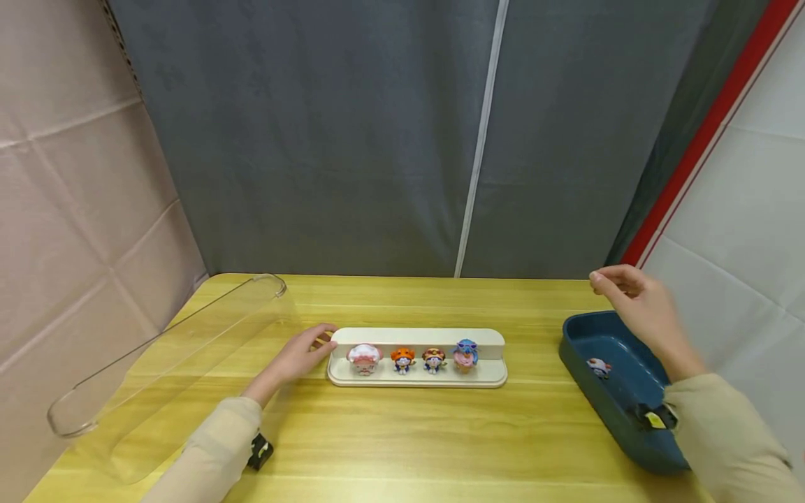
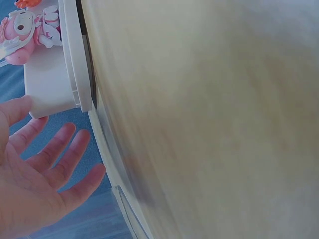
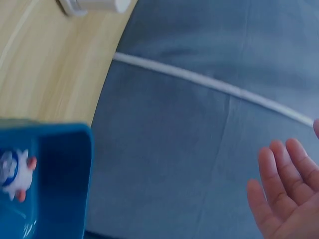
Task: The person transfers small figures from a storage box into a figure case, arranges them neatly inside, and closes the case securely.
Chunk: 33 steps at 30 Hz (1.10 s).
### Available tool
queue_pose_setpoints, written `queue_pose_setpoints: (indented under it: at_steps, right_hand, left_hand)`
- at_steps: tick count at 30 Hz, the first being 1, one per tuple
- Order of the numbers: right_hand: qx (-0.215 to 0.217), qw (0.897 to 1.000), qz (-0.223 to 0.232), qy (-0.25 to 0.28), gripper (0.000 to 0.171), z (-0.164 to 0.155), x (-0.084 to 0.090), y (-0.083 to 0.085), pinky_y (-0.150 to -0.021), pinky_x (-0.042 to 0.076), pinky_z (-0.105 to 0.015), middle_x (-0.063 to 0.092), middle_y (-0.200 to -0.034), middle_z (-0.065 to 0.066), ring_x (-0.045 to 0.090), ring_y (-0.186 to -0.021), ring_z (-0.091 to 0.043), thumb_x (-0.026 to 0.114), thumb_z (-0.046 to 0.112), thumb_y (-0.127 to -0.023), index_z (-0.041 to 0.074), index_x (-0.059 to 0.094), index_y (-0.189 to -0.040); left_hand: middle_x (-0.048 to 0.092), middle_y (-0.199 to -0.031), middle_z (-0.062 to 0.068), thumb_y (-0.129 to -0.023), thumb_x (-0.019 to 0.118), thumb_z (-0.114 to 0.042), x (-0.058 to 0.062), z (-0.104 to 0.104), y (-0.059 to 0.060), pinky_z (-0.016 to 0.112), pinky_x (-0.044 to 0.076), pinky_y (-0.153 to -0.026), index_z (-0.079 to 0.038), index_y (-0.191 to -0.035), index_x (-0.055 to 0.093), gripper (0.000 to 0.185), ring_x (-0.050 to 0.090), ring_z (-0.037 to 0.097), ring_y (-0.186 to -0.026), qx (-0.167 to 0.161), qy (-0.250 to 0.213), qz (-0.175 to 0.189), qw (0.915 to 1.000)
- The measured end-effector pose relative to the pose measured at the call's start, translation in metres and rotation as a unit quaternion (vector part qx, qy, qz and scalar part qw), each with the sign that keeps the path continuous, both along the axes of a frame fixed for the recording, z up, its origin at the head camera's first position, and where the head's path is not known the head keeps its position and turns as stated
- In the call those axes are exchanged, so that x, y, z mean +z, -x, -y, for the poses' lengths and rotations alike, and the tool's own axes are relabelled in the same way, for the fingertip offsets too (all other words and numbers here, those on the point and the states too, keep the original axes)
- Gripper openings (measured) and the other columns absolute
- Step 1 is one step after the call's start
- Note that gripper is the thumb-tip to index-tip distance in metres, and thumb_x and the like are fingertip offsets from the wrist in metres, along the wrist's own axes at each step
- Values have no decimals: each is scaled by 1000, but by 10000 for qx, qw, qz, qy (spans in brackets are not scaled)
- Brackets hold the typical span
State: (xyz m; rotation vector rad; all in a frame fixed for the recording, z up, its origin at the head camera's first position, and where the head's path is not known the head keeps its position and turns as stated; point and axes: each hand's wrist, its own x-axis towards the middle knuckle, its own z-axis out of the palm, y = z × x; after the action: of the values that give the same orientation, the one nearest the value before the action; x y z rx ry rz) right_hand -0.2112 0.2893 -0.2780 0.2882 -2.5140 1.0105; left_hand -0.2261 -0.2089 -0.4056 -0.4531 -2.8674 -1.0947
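A white two-step display stand (image 1: 418,381) stands on the table with a row of small figurines on its lower step. From the left come a pink-and-white figurine (image 1: 364,359), an orange-hatted one (image 1: 403,360), a brown-hatted one (image 1: 434,360) and a blue-and-pink one (image 1: 466,355). My left hand (image 1: 302,355) is at the stand's left end; in the left wrist view its thumb and index fingertips touch the corner, other fingers spread. Above the dark blue bin (image 1: 581,381) my right hand (image 1: 641,307) is raised, fingers loosely bent, nothing visible in them. A small white figurine (image 1: 599,368) lies in the bin.
A clear plastic cover (image 1: 182,370) lies at the left of the table, angled, close to my left forearm. Behind the wooden table (image 1: 402,440) hangs a grey curtain (image 1: 314,140). Pale cloth walls flank both sides.
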Motion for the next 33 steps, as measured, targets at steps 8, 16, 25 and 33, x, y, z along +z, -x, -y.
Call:
queue_pose_setpoints:
  at_steps: [8, 16, 25, 33]
  right_hand:
    - [231, 9971, 721, 41, 34, -38, -7, 1, -63, 41, -10, 61, -89, 3, 51, -78, 5, 49, 31, -91, 4, 55, -111]
    - [832, 9849, 1507, 173, 31, -65, -29, 9, -66, 43, -11, 60, -92, 15, 56, -80, 2, 49, 27, -91, 8, 52, -115]
    - [1026, 9640, 2446, -186, 51, -85, -55, 14, -74, 45, -20, 51, -118, -15, 54, -89, 1, 49, 34, -90, 0, 41, -128]
    - [1344, 9413, 3082, -313, 53, -98, -75, 19, -80, 45, -38, 44, -124, -21, 51, -102, -28, 49, 33, -91, -1, 39, -130]
  left_hand:
    - [57, -101, 11, -90, 53, -21, 1, 0, -1, 41, 44, -78, -5, -116, 52, 31, 55, 25, -88, 3, -26, 29, 10000]
    - [57, -100, 11, -90, 53, -20, 0, 1, -1, 41, 44, -77, -4, -116, 52, 31, 55, 25, -87, -57, -26, -21, 10000]
    - [57, -100, 11, -90, 53, -19, 1, 0, -2, 41, 44, -77, -4, -116, 52, 31, 55, 24, -87, -32, -42, 9, 10000]
    - [56, -101, 11, -90, 53, -21, -1, 0, 0, 41, 43, -78, -6, -117, 52, 31, 54, 24, -87, 64, -60, 77, 9999]
